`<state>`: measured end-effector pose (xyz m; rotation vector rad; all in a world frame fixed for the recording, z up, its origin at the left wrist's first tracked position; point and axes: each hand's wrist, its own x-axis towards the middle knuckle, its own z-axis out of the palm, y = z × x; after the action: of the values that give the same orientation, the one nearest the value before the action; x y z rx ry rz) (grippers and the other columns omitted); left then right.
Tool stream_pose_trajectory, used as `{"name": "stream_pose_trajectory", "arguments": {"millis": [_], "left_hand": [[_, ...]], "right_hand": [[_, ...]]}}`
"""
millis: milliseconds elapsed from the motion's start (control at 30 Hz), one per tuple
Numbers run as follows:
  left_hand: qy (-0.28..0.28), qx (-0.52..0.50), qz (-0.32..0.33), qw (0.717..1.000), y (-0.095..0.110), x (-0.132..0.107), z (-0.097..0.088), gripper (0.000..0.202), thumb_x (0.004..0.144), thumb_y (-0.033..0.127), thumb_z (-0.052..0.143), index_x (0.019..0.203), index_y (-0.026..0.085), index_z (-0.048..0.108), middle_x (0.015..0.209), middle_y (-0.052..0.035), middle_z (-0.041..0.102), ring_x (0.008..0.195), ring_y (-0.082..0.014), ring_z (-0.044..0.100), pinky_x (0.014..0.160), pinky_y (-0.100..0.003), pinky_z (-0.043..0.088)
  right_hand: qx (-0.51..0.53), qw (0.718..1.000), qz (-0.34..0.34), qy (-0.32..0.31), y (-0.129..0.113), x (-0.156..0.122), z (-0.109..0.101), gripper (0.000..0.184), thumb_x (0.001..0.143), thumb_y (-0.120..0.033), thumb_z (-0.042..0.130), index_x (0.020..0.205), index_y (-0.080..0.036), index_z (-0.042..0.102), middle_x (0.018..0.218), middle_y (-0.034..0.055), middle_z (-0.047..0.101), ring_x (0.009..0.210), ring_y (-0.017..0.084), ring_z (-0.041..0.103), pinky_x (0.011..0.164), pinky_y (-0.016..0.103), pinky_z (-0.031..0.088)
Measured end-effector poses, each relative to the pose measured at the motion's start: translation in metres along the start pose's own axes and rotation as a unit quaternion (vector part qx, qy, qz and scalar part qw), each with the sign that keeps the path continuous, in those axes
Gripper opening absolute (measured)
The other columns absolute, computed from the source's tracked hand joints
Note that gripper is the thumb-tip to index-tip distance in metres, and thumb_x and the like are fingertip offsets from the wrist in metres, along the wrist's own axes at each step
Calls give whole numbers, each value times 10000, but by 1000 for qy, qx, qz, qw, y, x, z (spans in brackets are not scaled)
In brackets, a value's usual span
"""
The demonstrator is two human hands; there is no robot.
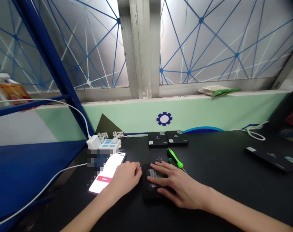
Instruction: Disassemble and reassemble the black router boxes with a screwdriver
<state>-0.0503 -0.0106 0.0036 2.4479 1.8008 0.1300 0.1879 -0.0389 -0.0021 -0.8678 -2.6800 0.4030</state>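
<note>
A small black device [147, 190] with a label on top lies on the dark table [221, 167] in front of me. My right hand [175, 185] lies flat on it, fingers stretched out over the label. My left hand [125, 178] rests with curled fingers against the device's left edge, partly over a lit phone [107, 175]. A screwdriver with a green and black handle [175, 158] lies just behind my right hand, next to a small metal ring [159, 159].
Two black boxes [168, 138] sit at the back by the wall. A white power strip [107, 144] with a charger and white cables is at the left, beside a blue shelf frame [52, 61]. Another flat black device [272, 156] lies at the right. A green packet [219, 91] rests on the sill.
</note>
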Motion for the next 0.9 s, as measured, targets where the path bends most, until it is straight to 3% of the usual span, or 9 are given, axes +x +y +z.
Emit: {"name": "stream_pose_trajectory", "arguments": {"millis": [367, 567, 700, 767, 833, 900], "left_hand": [[11, -9, 11, 1000, -1, 1, 0, 310, 980, 282, 404, 696, 220, 512, 642, -19, 588, 621, -213, 591, 538, -278, 233], [16, -20, 1, 1000, 1, 2, -1, 163, 989, 286, 394, 962, 238, 547, 714, -20, 624, 659, -232, 611, 545, -273, 277], [27, -60, 7, 998, 1, 3, -2, 209, 1009, 313, 360, 1094, 244, 538, 730, -13, 639, 680, -233, 630, 577, -277, 323], [24, -82, 15, 996, 1, 3, -3, 253, 1020, 348, 335, 1133, 241, 535, 689, 2, 618, 651, -226, 622, 573, -278, 323], [13, -98, 25, 995, 2, 2, -4, 289, 1024, 389, 326, 1159, 240, 532, 640, 23, 581, 601, -214, 597, 551, -276, 309], [4, -106, 36, 994, 3, 1, -4, 311, 1021, 421, 334, 1172, 239, 536, 623, 33, 564, 573, -204, 579, 537, -275, 298]], "right_hand": [[-3, 1000, 4, 17, 1, -2, 3, 471, 1012, -399, 476, 1468, -285, 490, 1599, 92, 343, 1478, 290, 295, 1206, 493, 261], [16, 999, -2, 37, 5, -3, 6, 602, 997, -453, 499, 1538, -234, 354, 1595, 107, 348, 1482, 272, 288, 1211, 464, 270], [13, 994, 1, 112, 15, -7, -5, 503, 1009, -379, 473, 1487, -235, 412, 1497, 105, 493, 1389, 274, 431, 1170, 481, 329], [10, 983, 37, 178, 26, -9, -13, 417, 1017, -285, 415, 1428, -232, 460, 1367, 114, 601, 1235, 262, 555, 1070, 472, 426], [6, 965, 119, 235, 41, -11, -20, 402, 983, -267, 446, 1380, -214, 481, 1185, 120, 674, 1060, 264, 623, 887, 427, 513], [14, 955, 191, 227, 55, -13, -26, 300, 945, -275, 483, 1229, -208, 551, 973, 74, 706, 870, 238, 654, 761, 376, 510]]}}
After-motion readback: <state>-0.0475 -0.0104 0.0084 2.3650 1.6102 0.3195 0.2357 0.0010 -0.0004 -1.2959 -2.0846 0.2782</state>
